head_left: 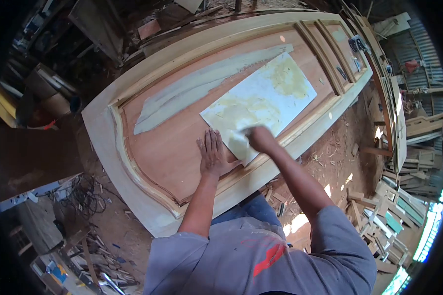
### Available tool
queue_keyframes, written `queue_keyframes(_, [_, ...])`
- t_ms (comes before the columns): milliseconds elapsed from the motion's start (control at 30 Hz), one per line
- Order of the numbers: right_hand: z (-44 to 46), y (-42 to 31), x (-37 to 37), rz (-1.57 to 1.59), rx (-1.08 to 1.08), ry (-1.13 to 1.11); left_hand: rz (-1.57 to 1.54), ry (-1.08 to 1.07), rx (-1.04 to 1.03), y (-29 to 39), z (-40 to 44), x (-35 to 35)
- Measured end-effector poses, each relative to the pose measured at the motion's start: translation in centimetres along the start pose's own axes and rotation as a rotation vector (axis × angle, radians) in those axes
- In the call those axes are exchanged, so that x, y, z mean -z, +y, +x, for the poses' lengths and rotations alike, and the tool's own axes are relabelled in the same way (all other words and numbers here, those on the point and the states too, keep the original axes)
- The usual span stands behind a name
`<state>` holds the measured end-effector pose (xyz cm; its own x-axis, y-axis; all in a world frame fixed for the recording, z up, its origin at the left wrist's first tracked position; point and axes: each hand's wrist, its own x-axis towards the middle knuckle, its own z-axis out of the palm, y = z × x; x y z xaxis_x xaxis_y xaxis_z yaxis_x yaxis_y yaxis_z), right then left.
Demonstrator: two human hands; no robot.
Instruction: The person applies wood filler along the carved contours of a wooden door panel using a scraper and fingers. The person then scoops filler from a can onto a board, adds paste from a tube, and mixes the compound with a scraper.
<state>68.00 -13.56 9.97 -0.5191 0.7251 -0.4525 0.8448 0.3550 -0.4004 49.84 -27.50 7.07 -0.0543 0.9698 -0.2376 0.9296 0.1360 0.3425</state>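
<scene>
My left hand (213, 153) lies flat on the reddish wooden panel (167, 152), fingers spread, its thumb side at the lower corner of a white board (258, 105). Yellowish paste is smeared over that board. Above the board's lower part, my right hand (259, 138) is closed; a small pale tool seems to stick out of it, too blurred to make out. A long pale patch of filler (182, 91) runs along the panel beyond the board. Raised moulding (124, 147) frames the panel.
Two wooden crossbars (320, 56) span the panel's far right, with small dark tools (357, 44) beyond them. Wood offcuts (394, 221) are piled on the floor at right. Tangled cable (83, 199) and scraps lie at lower left. Corrugated metal sheeting (423, 44) stands at right.
</scene>
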Motion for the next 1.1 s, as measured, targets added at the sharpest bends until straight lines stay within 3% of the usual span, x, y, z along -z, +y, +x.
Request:
queue_keyframes(100, [5.5,0.4,4.1,-0.070,-0.040,0.221,0.019,-0.032,0.016,0.0,0.2,0.0])
queue_keyframes(200, [9.2,-2.1,5.9,-0.044,-0.073,0.151,0.013,-0.050,0.032,0.1,0.2,0.2])
queue_keyframes(433, [10.1,-4.5,3.2,-0.219,0.214,0.033,0.048,-0.117,0.091,0.5,0.4,0.6])
queue_keyframes(500, [9.1,-4.9,2.1,-0.213,0.363,0.006,0.061,-0.140,0.112,0.7,0.3,0.8])
queue_keyframes(833, [0.3,-1.8,0.9,-0.422,0.680,-0.274,0.067,-0.002,0.110,0.1,-0.3,-0.6])
queue_keyframes(933, [-0.9,-0.6,1.4,-0.495,0.663,-0.294,0.107,-0.022,0.099,0.5,-0.4,0.2])
queue_keyframes(967, [-0.8,0.0,2.2,-0.426,0.513,-0.374,0.133,-0.047,0.100,0.5,-0.4,0.7])
queue_keyframes(1033, [1.6,2.6,3.1,-0.218,0.397,-0.182,0.098,-0.046,0.089,0.4,-0.2,1.3])
queue_keyframes(1100, [4.6,2.5,6.2,-0.220,0.190,-0.114,0.088,-0.044,0.087,0.3,-0.6,0.8])
